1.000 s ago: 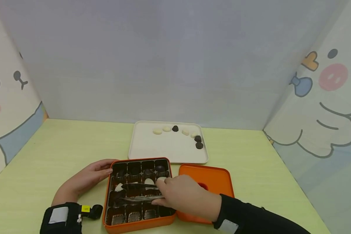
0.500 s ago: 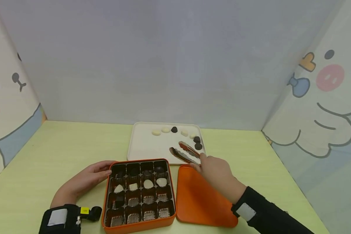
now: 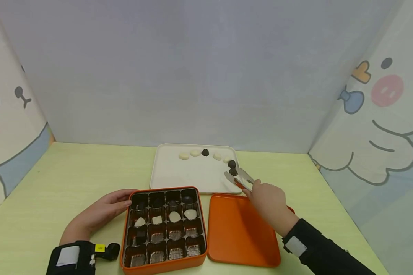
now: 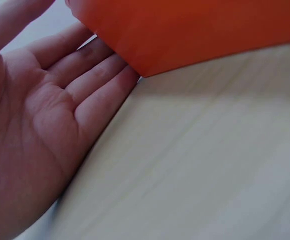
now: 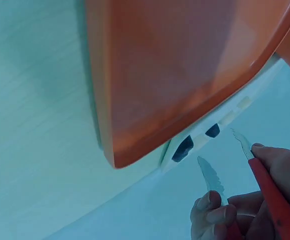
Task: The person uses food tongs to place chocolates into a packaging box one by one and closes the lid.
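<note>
My right hand [image 3: 269,200] grips a pair of tongs [image 5: 272,200] with red handles and scalloped metal tips. The tongs' spread tips reach over the right side of a white tray [image 3: 182,175], one on each side of a dark chocolate [image 3: 233,172]; contact cannot be told. Beside it lies another dark chocolate [image 3: 231,164]. My left hand [image 3: 103,210] rests against the far left corner of an orange box [image 3: 165,264], thumb at the rim, fingers fairly straight [image 4: 97,80] along its wall. The box's brown divided insert holds white and dark chocolates in its back rows.
An orange lid [image 3: 241,229] lies right of the box, under my right hand. Several white chocolates, one being the white piece [image 3: 184,156], and a dark one [image 3: 205,152] line the tray's back edge. A grey wall [image 3: 206,76] stands behind the table.
My right hand has moved with the tongs from above the box, away to the right, to the tray's dark chocolates. The box's white chocolates are now uncovered. My left hand has stayed put.
</note>
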{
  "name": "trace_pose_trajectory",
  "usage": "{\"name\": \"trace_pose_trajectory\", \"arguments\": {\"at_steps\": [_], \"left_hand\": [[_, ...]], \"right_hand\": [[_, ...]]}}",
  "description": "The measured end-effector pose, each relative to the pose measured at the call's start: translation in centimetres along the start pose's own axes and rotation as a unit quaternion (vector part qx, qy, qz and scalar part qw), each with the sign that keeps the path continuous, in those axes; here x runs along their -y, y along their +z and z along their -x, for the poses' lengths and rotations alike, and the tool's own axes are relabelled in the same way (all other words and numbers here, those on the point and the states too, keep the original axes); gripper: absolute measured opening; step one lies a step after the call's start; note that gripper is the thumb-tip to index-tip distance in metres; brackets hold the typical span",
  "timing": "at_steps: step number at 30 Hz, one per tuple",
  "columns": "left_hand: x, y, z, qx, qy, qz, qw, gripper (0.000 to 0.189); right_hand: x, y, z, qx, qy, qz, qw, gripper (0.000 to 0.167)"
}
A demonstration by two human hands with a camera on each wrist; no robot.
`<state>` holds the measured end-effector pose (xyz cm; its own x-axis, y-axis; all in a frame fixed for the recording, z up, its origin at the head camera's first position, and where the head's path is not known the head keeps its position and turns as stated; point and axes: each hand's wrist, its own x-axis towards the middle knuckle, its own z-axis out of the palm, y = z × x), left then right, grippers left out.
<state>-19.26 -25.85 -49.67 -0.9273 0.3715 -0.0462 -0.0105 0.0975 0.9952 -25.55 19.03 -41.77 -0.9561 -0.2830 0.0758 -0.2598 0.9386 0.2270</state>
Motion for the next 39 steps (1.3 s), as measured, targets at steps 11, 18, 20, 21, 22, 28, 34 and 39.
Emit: {"name": "trace_pose_trajectory", "arguments": {"at_steps": [11, 18, 20, 21, 22, 28, 34, 39], "left_hand": [[-0.1, 0.0, -0.1, 0.002, -0.002, 0.003, 1.0000, 0.055], [-0.3, 0.1, 0.0, 0.004, 0.007, 0.005, 1.0000, 0.053], [-0.4, 0.1, 0.0, 0.004, 0.007, 0.006, 1.0000, 0.053], [-0.4, 0.1, 0.0, 0.005, 0.008, 0.006, 0.9999, 0.053], [-0.4, 0.1, 0.1, 0.006, 0.008, 0.005, 0.9999, 0.053], [-0.4, 0.2, 0.1, 0.004, 0.007, 0.002, 1.0000, 0.054], [-0.3, 0.2, 0.1, 0.003, 0.010, 0.002, 0.9999, 0.054], [-0.2, 0.2, 0.2, 0.006, 0.013, 0.006, 0.9999, 0.053]], "right_hand": [[0.5, 2.0, -2.3, 0.024, 0.013, 0.011, 0.9996, 0.051], [1.2, 2.5, -4.0, 0.019, 0.012, 0.019, 0.9996, 0.051], [1.2, 2.9, -4.6, 0.029, 0.008, 0.023, 0.9993, 0.051], [1.3, 3.0, -4.9, 0.038, 0.007, 0.023, 0.9990, 0.050], [1.3, 3.1, -5.2, 0.048, 0.005, 0.025, 0.9985, 0.050], [1.8, 3.2, -5.6, 0.071, -0.013, 0.021, 0.9972, 0.045], [2.5, 3.1, -4.0, 0.061, -0.035, 0.001, 0.9975, 0.042], [2.5, 2.5, -2.8, 0.047, -0.071, -0.013, 0.9963, 0.040]]}}
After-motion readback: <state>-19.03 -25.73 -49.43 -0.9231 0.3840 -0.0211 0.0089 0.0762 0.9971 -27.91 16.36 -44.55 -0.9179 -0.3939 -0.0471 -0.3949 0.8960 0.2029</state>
